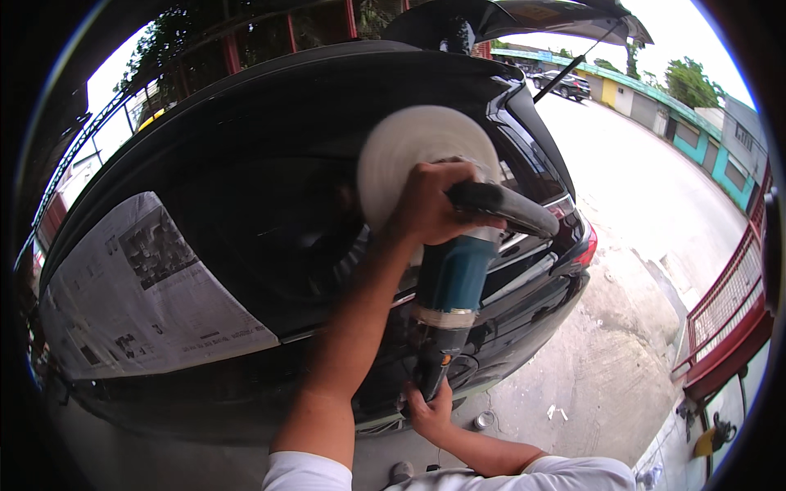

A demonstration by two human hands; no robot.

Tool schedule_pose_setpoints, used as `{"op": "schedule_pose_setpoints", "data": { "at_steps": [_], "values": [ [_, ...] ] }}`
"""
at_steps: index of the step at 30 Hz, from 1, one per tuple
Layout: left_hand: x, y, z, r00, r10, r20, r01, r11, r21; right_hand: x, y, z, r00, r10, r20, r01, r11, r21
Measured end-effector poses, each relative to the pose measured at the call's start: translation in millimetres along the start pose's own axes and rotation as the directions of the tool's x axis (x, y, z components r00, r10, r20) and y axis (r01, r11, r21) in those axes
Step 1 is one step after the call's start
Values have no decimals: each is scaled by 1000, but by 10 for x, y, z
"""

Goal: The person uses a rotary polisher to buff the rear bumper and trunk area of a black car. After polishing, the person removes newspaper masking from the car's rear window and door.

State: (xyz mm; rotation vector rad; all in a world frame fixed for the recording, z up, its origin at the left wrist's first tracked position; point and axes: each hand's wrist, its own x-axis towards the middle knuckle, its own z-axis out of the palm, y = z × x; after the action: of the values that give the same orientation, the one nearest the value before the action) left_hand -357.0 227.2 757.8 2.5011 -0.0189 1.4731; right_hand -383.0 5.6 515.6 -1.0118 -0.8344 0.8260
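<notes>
A teal and black rotary polisher (457, 270) is held in both hands beside a black car (245, 123). My left hand (439, 199) grips its black loop handle (513, 205) near the head. Lower down, my right hand (430, 408) is wrapped around the rear grip. The round whitish polishing pad (424, 147) looks blurred, as if spinning, and overlaps the rear side window area; whether it touches the car cannot be told. Newspaper (166, 294) covers the front part of the car's side glass.
The car's tailgate (552, 21) stands raised on its strut. A small round can (484, 420) is on the concrete beneath the car's side. A red metal gate (724, 307) lies to the right, near a yellow object (706, 442). Another car (562, 85) is across the street.
</notes>
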Motion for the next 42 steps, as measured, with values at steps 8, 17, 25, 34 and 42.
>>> {"op": "schedule_pose_setpoints", "data": {
  "at_steps": [8, 17, 25, 34, 42],
  "values": [
    [-575, 203, -1939, 962, -30, -271, 42, 998, 38, -8, -237, 881, 913, -44, 406, 70, 996, -51],
    [-1039, 200, -2752, 847, 168, -504, 75, 901, 427, 717, -525, 622, 803, -251, 540, 380, 914, -141],
    [-326, 84, -322, 898, 190, -396, -136, 978, 161, 726, -313, -936, 948, 72, 309, 35, 944, -329],
    [535, -56, 2601, 999, 14, -36, -11, 996, 86, 697, 169, -2997, 994, 74, -79, -85, 984, -154],
    [1359, 129, 3230, 993, -116, 5, 99, 869, 484, 1127, -961, -3883, 930, 326, 169, -342, 937, 72]
  ]
}}
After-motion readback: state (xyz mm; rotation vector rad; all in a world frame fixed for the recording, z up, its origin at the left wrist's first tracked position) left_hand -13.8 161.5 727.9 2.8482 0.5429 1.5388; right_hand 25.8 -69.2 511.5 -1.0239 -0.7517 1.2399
